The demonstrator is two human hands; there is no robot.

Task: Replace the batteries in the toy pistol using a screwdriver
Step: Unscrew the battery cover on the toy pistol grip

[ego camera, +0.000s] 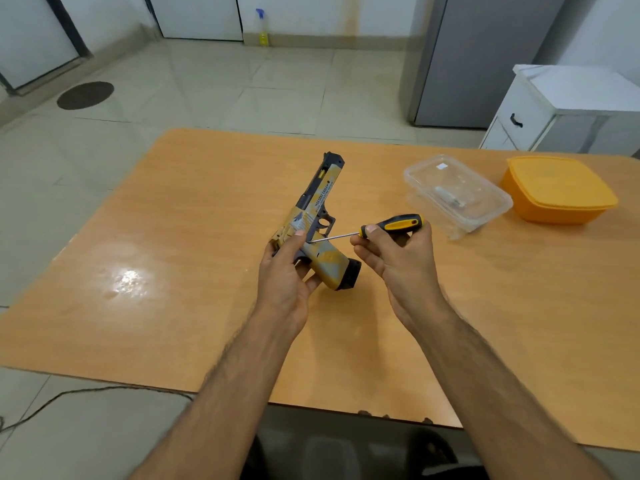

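A yellow, grey and black toy pistol point(318, 216) is held above the wooden table point(173, 271), barrel pointing away, grip toward me. My left hand point(287, 271) is wrapped around its rear, thumb on the side of the frame. My right hand point(394, 258) holds a screwdriver point(398, 224) with a black and yellow handle. Its thin metal shaft points left, and the tip touches the pistol's side just above the grip, next to my left thumb.
A clear plastic container point(457, 197) with small items inside stands at the right of the table, and an orange lidded tub point(557, 188) beyond it. A white cabinet point(554, 109) and a grey fridge point(478, 57) stand behind. A cable point(69, 396) lies on the floor at the left.
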